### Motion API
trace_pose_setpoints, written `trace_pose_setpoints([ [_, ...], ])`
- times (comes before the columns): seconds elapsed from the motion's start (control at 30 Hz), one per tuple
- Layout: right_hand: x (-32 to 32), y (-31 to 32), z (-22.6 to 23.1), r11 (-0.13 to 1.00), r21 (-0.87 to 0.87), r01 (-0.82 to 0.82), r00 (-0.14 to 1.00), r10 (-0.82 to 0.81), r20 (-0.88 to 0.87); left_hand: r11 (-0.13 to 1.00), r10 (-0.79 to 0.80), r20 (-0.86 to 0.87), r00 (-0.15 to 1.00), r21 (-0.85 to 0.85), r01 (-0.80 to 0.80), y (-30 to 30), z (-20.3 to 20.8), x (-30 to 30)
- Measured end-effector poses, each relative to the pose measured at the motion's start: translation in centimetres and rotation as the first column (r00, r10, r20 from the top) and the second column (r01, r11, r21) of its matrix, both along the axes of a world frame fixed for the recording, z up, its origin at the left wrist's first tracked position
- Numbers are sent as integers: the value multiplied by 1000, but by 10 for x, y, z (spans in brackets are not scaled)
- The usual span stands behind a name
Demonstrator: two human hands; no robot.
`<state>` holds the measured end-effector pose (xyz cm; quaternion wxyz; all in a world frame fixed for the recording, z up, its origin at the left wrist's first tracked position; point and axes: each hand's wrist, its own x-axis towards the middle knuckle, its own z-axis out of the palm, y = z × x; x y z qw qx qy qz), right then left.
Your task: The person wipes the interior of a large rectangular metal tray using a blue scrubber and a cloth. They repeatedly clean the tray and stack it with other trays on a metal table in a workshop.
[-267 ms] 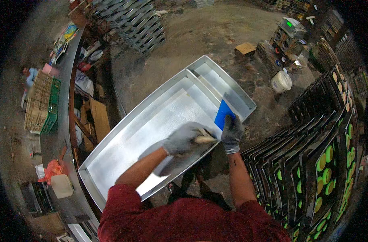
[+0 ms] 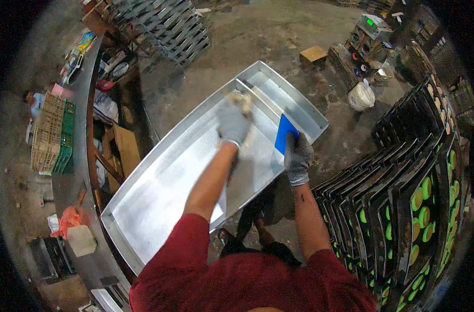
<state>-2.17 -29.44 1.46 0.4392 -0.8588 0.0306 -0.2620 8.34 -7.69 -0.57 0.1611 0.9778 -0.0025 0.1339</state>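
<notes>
A long, shallow metal tray (image 2: 159, 229) lies slanted before me, with a crosswise divider (image 2: 260, 99) near its far right end. Over the tray's inside, close to its far wall, is my gloved left hand (image 2: 234, 122), blurred by motion. Its fingers are closed on a pale beige wad (image 2: 241, 100) that looks like a rag. My right hand (image 2: 298, 156), in a grey glove, grips a flat blue scraper (image 2: 285, 134) at the tray's near right side. The scraper stands tilted beside the divider.
Racks of dark trays with green-rimmed round pieces (image 2: 426, 187) stand close on my right. A counter (image 2: 81, 145) runs along the left, with a cardboard box (image 2: 126, 151) beneath. Beyond the tray are a white bucket (image 2: 361, 96), a small carton (image 2: 314, 54) and stacked metal pieces (image 2: 169, 31).
My left hand has swept away from me across the tray, from the near side toward the far wall, carrying the beige wad. My right hand and the scraper stay nearly in place.
</notes>
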Motion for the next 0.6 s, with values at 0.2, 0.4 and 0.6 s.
trace_pose_setpoints([
  [0.2,26,-1,15,1000,-22,5,972,-10,-234,791,-580,105,808,-163,590,7,32,-148],
  [0.4,30,136,5,556,-541,-631,775,488,-401,980,200,30,979,7,-200,160,57,-243],
  [0.6,116,154,45,570,-617,-542,820,199,-537,853,522,58,851,-35,-520,215,44,-293],
])
